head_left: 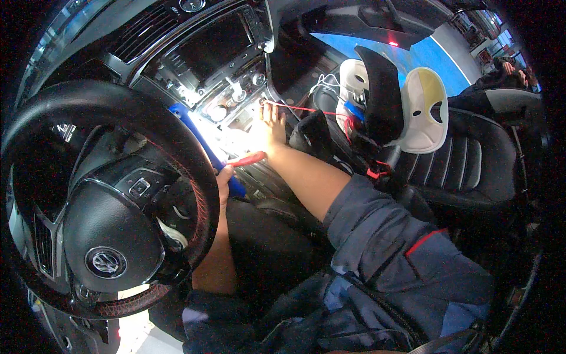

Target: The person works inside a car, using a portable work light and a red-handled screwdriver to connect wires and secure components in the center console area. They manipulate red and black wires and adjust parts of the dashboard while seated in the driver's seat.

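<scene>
1. The fingers of my left hand (223, 180) hold one end of a red stick (250, 158), near my right wrist.
2. The fingers of my right hand (270, 130) stretch out; I cannot tell if they hold anything.
3. Near them, a red cord (306, 108) runs right.
4. The steering wheel (206, 206) is left.

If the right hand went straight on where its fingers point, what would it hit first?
The right hand would likely meet the red cord, then the control panel; glare obscures depth.
</scene>
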Demonstrator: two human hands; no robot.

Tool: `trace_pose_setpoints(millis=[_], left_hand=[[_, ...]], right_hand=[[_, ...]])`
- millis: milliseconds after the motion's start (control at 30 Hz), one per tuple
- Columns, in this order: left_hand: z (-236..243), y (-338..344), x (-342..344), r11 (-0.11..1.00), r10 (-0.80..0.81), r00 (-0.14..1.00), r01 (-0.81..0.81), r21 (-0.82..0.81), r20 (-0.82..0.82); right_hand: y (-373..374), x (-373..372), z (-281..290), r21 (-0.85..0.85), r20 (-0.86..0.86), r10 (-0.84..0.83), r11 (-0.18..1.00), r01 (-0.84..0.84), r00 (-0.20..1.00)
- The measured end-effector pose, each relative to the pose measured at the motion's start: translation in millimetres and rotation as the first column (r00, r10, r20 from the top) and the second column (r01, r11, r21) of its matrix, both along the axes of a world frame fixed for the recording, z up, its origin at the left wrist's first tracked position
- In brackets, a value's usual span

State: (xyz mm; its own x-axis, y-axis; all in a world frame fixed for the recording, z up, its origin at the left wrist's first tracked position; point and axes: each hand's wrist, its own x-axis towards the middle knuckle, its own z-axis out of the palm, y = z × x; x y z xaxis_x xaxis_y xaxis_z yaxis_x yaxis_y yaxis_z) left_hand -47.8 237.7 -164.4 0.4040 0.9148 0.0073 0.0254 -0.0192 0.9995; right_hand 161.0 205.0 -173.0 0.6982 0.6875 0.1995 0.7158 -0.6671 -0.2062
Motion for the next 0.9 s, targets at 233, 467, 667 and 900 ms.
trace_pose_setpoints(millis=[233, 467, 667, 900], left_hand=[[9.2, -3.3, 0.4, 0.998, 0.051, 0.999, -0.051, 0.023, 0.005], [25.3, -3.0, -1.8, 0.999, -0.001, 1.000, 0.002, -0.037, 0.026], [33.9, -3.5, -8.2, 0.947, 0.134, 0.980, -0.085, 0.309, -0.144], [29.8, -10.0, -7.8, 0.995, -0.021, 1.000, 0.021, -0.097, 0.008]], right_hand=[[4.7, 0.4, 23.8, -0.206, -0.204, -0.088, 0.977, 0.045, 0.975], [12.3, -2.5, 36.8, -0.268, -0.250, -0.142, 0.961, 0.072, 0.958], [11.1, -6.6, 45.6, -0.305, -0.199, -0.127, 0.950, 0.062, 0.972], [-3.0, -6.7, 61.5, 0.080, 0.029, 0.187, 0.979, -0.189, 0.982]])
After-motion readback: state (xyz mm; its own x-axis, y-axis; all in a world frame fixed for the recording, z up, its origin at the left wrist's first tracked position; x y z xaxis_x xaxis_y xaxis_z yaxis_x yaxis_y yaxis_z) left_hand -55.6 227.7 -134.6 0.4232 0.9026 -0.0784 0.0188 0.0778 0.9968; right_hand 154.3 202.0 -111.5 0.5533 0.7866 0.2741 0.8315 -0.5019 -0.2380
